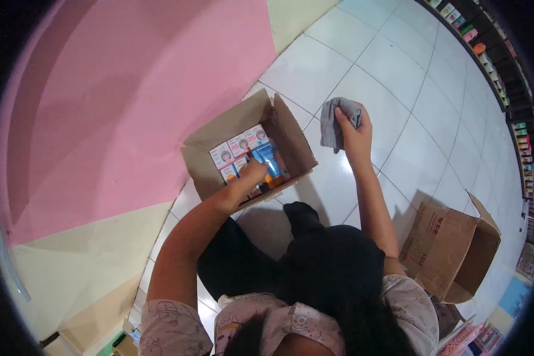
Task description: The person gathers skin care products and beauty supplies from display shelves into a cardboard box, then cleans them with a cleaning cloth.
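Note:
An open cardboard box point(292, 132) stands on the floor in front of me. Several small white cartons point(239, 145) with a printed face stand in it, with more orange-marked cartons below them. My left hand point(247, 180) reaches inside, its fingers closed at the left side of a blue and orange tube point(269, 161); part of the fingers is hidden. To the right of the box, my right hand point(357, 132) is raised and pinches a crumpled grey cloth point(333, 127).
A second open cardboard box point(442, 244) lies on the tiled floor point(391, 77) to my right. Shelves of small products point(486, 59) curve along the far right. On the left, a pink and cream wall point(130, 101) rises close to the first box.

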Action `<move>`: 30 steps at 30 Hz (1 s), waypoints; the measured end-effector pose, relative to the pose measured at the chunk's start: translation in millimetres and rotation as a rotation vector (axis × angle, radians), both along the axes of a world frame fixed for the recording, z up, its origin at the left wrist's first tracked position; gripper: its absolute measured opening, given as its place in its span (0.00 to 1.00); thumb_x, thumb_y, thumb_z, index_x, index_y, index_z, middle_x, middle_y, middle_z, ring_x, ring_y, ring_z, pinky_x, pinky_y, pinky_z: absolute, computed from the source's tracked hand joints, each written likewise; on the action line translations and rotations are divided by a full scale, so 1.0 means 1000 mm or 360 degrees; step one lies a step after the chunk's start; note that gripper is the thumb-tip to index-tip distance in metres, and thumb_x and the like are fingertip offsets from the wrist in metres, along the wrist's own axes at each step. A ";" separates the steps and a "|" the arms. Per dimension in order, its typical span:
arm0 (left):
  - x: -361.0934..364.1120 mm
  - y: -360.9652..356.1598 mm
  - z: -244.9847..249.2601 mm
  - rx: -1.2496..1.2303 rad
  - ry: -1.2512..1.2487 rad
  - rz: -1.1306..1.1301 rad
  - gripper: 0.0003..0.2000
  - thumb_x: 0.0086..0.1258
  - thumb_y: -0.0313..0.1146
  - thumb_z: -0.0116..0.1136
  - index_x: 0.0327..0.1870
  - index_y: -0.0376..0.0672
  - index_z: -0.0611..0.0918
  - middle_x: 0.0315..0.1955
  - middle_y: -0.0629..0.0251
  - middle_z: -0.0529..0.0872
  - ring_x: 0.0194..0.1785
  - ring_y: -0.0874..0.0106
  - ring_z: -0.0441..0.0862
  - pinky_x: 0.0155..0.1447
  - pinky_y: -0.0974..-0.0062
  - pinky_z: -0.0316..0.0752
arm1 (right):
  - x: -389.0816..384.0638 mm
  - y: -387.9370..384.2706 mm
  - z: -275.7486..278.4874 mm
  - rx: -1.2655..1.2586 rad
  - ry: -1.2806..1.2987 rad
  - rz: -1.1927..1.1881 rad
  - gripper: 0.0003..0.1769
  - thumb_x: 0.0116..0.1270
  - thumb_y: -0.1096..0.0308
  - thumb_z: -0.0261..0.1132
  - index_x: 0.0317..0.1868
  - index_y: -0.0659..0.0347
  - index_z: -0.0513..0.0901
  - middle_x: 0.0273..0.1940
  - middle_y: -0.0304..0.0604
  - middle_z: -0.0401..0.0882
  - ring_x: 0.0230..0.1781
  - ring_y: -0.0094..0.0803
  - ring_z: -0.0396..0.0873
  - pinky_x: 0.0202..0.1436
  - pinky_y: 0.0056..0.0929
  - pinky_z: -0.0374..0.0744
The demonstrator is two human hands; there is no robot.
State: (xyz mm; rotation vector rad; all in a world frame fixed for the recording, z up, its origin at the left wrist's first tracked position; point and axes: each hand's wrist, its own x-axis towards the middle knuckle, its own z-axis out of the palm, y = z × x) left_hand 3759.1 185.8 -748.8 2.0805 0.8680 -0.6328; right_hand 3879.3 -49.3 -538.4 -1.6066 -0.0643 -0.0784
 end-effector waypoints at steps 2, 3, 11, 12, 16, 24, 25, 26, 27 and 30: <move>-0.001 -0.001 0.023 0.0274 0.0038 -0.0171 0.26 0.66 0.50 0.55 0.50 0.30 0.78 0.41 0.46 0.85 0.49 0.51 0.82 0.56 0.58 0.73 | 0.008 -0.010 -0.029 -0.0286 -0.0036 -0.0143 0.19 0.62 0.63 0.68 0.46 0.65 0.74 0.37 0.45 0.79 0.38 0.33 0.78 0.43 0.30 0.76; -0.001 -0.001 0.028 0.0261 0.0032 -0.0147 0.26 0.66 0.49 0.55 0.49 0.30 0.78 0.42 0.45 0.84 0.50 0.51 0.81 0.56 0.58 0.73 | 0.014 -0.017 -0.051 -0.0499 -0.0008 -0.0225 0.21 0.61 0.61 0.68 0.47 0.65 0.73 0.38 0.48 0.79 0.39 0.38 0.79 0.43 0.32 0.76; -0.013 0.023 -0.034 -0.0125 -0.0196 0.0110 0.22 0.67 0.44 0.57 0.48 0.30 0.78 0.47 0.41 0.81 0.53 0.49 0.79 0.55 0.57 0.74 | -0.003 -0.048 -0.164 -0.1136 0.0385 0.0103 0.31 0.57 0.52 0.70 0.52 0.65 0.70 0.40 0.59 0.80 0.44 0.52 0.80 0.48 0.42 0.77; -0.014 0.027 -0.032 -0.0273 -0.0177 0.0138 0.18 0.70 0.39 0.53 0.52 0.33 0.75 0.50 0.45 0.79 0.54 0.52 0.78 0.55 0.55 0.75 | -0.002 -0.048 -0.162 -0.1158 0.0422 0.0142 0.32 0.56 0.53 0.70 0.53 0.65 0.70 0.43 0.61 0.79 0.46 0.53 0.79 0.50 0.42 0.76; -0.016 0.019 0.051 -0.0798 -0.0060 0.0426 0.17 0.75 0.31 0.44 0.62 0.42 0.65 0.57 0.54 0.74 0.58 0.57 0.76 0.55 0.50 0.77 | 0.003 -0.049 -0.154 -0.1247 -0.0117 -0.0244 0.32 0.56 0.54 0.69 0.54 0.66 0.72 0.54 0.61 0.73 0.58 0.52 0.71 0.58 0.44 0.72; -0.019 0.018 0.113 -0.0805 -0.1012 0.0322 0.17 0.77 0.36 0.44 0.62 0.40 0.64 0.55 0.58 0.75 0.56 0.67 0.78 0.53 0.66 0.79 | -0.034 0.060 0.028 -0.0638 -0.0499 0.0632 0.27 0.58 0.63 0.68 0.54 0.68 0.71 0.43 0.55 0.78 0.48 0.48 0.78 0.53 0.38 0.75; -0.019 0.009 0.146 -0.0955 -0.1017 0.0463 0.17 0.77 0.36 0.44 0.62 0.39 0.64 0.54 0.59 0.76 0.55 0.68 0.78 0.52 0.67 0.78 | -0.038 0.072 0.027 -0.0629 -0.0420 0.0849 0.30 0.57 0.61 0.69 0.56 0.67 0.70 0.46 0.54 0.77 0.48 0.47 0.78 0.53 0.38 0.75; -0.021 0.004 0.173 -0.1106 -0.1024 0.0610 0.17 0.77 0.37 0.44 0.61 0.39 0.64 0.54 0.59 0.76 0.55 0.69 0.78 0.52 0.69 0.78 | -0.041 0.081 0.020 -0.0622 -0.0340 0.1071 0.33 0.56 0.59 0.70 0.58 0.67 0.68 0.49 0.54 0.75 0.49 0.45 0.78 0.53 0.37 0.75; -0.025 0.002 0.189 -0.1435 -0.1093 0.0664 0.17 0.77 0.37 0.45 0.60 0.39 0.66 0.52 0.60 0.77 0.56 0.71 0.77 0.53 0.69 0.76 | -0.042 0.089 0.014 -0.0615 -0.0258 0.1295 0.37 0.55 0.57 0.72 0.60 0.66 0.67 0.52 0.53 0.74 0.50 0.44 0.78 0.54 0.37 0.75; -0.046 0.014 0.179 -0.0979 -0.1028 0.0380 0.15 0.77 0.38 0.46 0.56 0.38 0.72 0.50 0.61 0.78 0.55 0.71 0.77 0.55 0.70 0.73 | -0.035 0.098 -0.003 -0.0906 -0.0074 0.1334 0.35 0.51 0.55 0.71 0.52 0.73 0.71 0.43 0.63 0.77 0.47 0.53 0.79 0.50 0.39 0.76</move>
